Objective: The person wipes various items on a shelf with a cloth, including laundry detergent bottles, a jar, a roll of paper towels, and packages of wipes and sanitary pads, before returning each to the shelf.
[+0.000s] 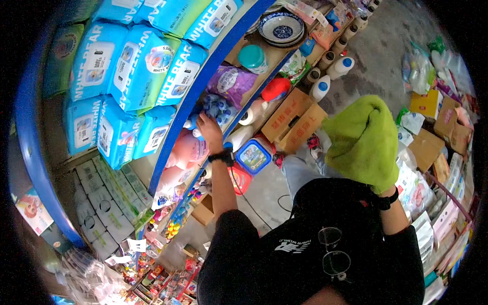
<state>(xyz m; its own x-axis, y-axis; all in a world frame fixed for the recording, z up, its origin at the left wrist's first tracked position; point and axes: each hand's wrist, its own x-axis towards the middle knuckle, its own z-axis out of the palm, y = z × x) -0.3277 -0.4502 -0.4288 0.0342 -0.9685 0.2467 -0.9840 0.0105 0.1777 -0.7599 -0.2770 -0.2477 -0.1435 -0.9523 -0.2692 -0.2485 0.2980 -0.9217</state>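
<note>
My left hand [209, 131] reaches into the shelf on the left, its fingers closed around the pale blue-and-white top of a bottle [196, 132]. Pink bottles [189, 149] stand right beside it. Just behind the fingers lies a clear bag of blue items [218, 108], with a purple bag [231, 84] further back. A green towel [362, 140] hangs bunched over my right hand [383, 191], which grips it from beneath; the cloth hides most of those fingers.
Blue wipes packs [137, 66] fill the upper shelf behind a blue shelf edge [201, 76]. A cardboard box [294, 119], a blue-lidded tub [253, 156] and white bottles [339, 67] stand along the lower level. Cartons and bagged goods [427, 150] line the right side. A dark cable crosses the floor.
</note>
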